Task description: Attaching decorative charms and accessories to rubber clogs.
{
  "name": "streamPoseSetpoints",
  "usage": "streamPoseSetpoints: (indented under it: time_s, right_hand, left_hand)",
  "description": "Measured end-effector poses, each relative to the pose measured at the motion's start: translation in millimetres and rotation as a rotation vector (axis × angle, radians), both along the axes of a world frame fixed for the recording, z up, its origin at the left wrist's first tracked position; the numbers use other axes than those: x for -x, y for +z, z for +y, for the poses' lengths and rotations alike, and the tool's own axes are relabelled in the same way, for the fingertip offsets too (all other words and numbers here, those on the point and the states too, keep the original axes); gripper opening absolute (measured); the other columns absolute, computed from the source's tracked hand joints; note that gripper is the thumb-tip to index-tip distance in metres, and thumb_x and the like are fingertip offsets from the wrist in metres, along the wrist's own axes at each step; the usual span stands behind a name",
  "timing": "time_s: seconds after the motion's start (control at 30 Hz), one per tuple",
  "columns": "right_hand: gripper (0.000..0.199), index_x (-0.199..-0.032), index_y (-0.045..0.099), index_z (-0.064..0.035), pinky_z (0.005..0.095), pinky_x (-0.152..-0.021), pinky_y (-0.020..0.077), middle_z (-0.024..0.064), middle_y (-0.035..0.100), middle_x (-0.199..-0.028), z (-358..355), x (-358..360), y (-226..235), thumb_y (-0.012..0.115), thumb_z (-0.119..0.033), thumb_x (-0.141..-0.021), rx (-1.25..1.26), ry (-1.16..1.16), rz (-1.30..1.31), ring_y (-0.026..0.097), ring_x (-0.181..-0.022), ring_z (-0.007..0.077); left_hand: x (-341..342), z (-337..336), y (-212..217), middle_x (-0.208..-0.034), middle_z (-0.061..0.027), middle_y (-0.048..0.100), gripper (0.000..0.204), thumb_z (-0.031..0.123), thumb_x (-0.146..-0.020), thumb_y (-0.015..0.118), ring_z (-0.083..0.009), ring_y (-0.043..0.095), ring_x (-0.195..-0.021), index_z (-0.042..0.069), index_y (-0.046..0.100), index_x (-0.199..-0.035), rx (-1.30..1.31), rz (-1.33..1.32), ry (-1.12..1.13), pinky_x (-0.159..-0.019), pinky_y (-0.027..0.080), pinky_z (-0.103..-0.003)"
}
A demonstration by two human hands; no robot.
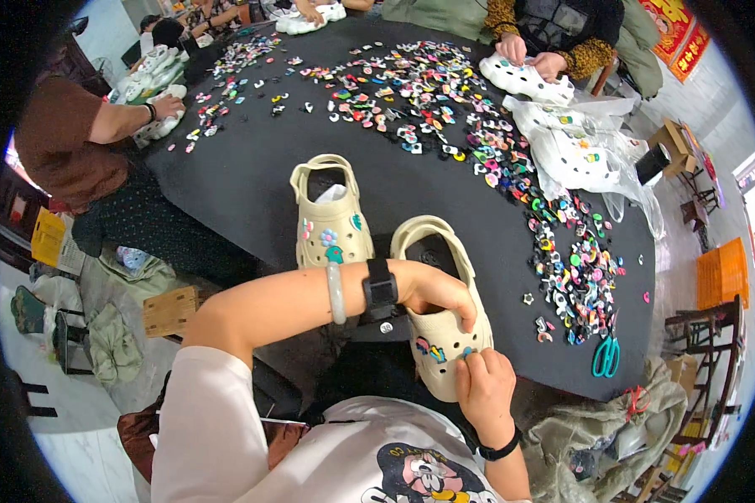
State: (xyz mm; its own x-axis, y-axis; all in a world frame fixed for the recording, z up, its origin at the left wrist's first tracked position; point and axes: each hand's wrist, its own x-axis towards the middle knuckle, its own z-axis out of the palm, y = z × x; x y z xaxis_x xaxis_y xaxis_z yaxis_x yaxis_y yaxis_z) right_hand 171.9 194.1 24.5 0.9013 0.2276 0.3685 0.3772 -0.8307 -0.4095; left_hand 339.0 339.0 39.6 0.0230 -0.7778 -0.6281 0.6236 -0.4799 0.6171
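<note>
A beige clog [439, 381] with round holes is tilted at the table's near edge, its toe toward me. My left hand [439, 292] reaches into its opening, the fingers curled over the upper and gripping it. Small colourful shoe charms [432, 350] sit on the toe's left side. At the toe's right side, my right hand [485, 384] is closed, fingertips pressing a small bluish charm, mostly hidden, against the clog. A matching beige clog [309, 245] stands just beyond my left forearm. On it are a flower charm [329, 237], a green charm and others.
Loose shoe charms [419, 92] spread in a long band over the dark table [235, 176]. Teal-handled scissors [606, 356] lie at the right edge. Bagged white clogs [575, 159] are at the far right. Co-workers around the table handle white clogs [524, 80].
</note>
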Motion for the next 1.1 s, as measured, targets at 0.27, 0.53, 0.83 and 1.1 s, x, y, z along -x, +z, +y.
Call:
streamPoseSetpoints:
  time_s: [0.27,0.53,0.83,1.1]
  right_hand:
    - [0.029,-0.087,0.050,-0.0034,0.0311,-0.061,0.0393,0.0066,0.049,-0.075,-14,12,2,0.067,-0.026,-0.083,-0.481,0.053,0.261,0.046,-0.064,0.0185]
    - [0.019,-0.113,0.048,-0.0010,0.0256,-0.078,0.0447,0.0082,0.057,-0.098,-36,2,-3,0.038,-0.008,-0.098,-1.134,-0.084,0.507,0.055,-0.085,0.0130]
    - [0.010,-0.101,0.056,-0.0010,0.0229,-0.076,0.0482,0.0143,0.062,-0.120,-38,-18,-20,0.056,0.000,-0.092,-1.366,-0.063,0.458,0.062,-0.091,0.0107]
    - [0.013,-0.097,0.069,-0.0029,0.0197,-0.069,0.0444,-0.0018,0.062,-0.087,-27,-38,-8,0.069,-0.002,-0.084,-1.393,-0.037,0.629,0.057,-0.078,0.0060]
  left_hand:
    - [12,4,-16,-0.089,-0.0164,0.068,0.025,0.009,-0.069,0.067,-0.0245,0.067,-0.076,-0.006,0.066,-0.090,0.044,-0.147,0.025,-0.069,0.054,-0.036]
    - [9,11,-2,-0.088,-0.0127,0.070,0.032,0.017,-0.071,0.072,-0.0212,0.068,-0.074,-0.005,0.068,-0.093,0.141,-0.470,-0.044,-0.067,0.053,-0.033]
    - [2,28,11,-0.102,-0.0093,0.067,0.043,0.024,-0.082,0.070,-0.0130,0.062,-0.089,-0.003,0.059,-0.114,0.156,-0.773,-0.109,-0.074,0.051,-0.029]
    - [-1,42,10,-0.107,-0.0066,0.065,0.043,0.011,-0.081,0.069,-0.0108,0.059,-0.094,-0.004,0.055,-0.119,0.222,-0.485,-0.010,-0.079,0.050,-0.027]
